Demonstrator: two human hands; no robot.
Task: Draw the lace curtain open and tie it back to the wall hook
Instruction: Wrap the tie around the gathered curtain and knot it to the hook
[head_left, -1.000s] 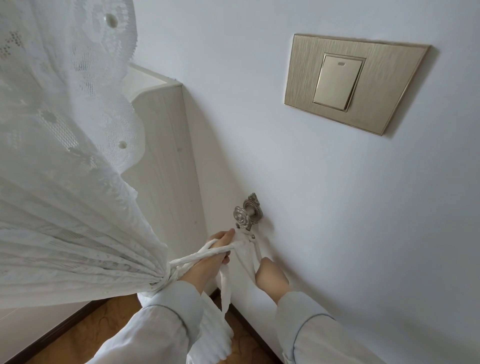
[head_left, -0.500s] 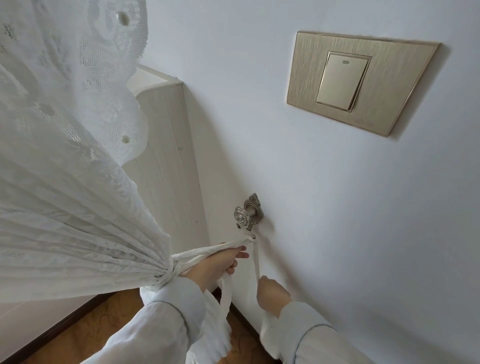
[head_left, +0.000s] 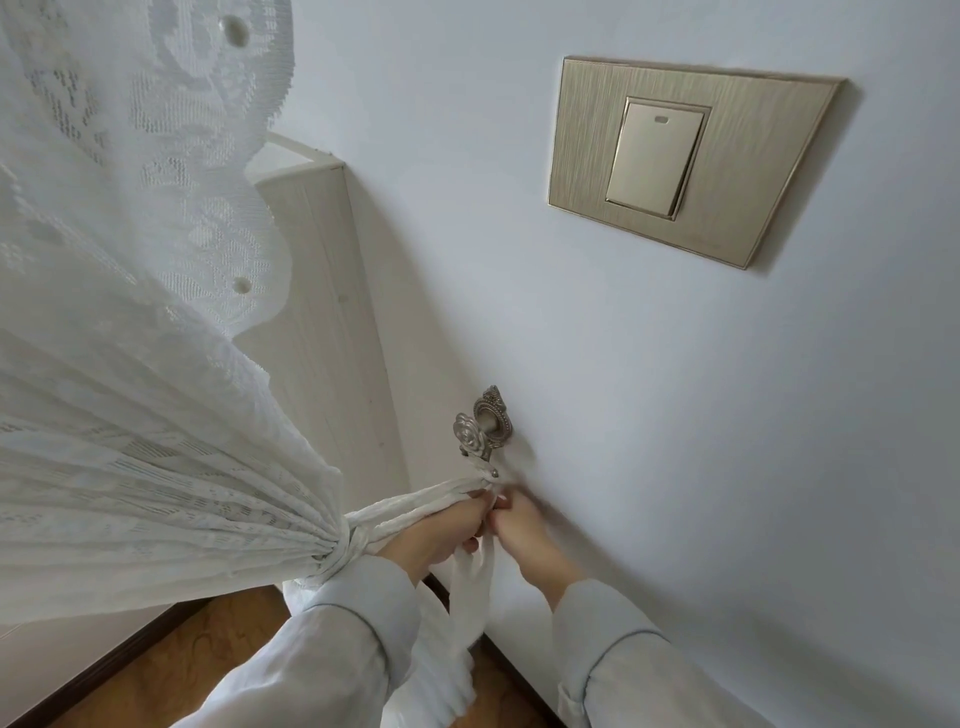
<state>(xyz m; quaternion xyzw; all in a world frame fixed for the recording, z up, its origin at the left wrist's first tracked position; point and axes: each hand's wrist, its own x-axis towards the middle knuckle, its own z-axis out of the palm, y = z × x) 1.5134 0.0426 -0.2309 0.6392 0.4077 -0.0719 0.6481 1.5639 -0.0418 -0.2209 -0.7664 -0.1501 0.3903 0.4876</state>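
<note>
Lace curtain (head_left: 130, 415): white, drawn aside to the left and gathered into a tight bunch at the lower left, fanning out upward from that bunch.
Tie-back (head_left: 410, 512): a white fabric band wrapped round the gathered curtain; its strands run rightward and up to the wall hook, and two loose tails hang down between the hands toward the floor.
Wall hook (head_left: 480, 428): an ornate silver-grey metal piece with a rosette front, fixed to the white wall (head_left: 623, 415); the band meets it at its lower tip.
Left hand (head_left: 441, 530): just under the hook, fingers curled and pinching the band's strands where they near the hook.
Right hand (head_left: 522, 530): touching the left hand fingertip to fingertip, fingers curled in on the band right beside the hook (the exact pinch point is hidden behind the knuckles).
Sleeves (head_left: 337, 639): pale, loose, covering both forearms to the wrist.
Light switch (head_left: 657, 158): brushed gold plate with a single rocker, high on the wall, well apart from the hook.
Panel (head_left: 332, 338): pale wood-grain upright standing against the wall, behind the curtain.
Floor (head_left: 171, 670): brown wood, edged with a dark skirting.
</note>
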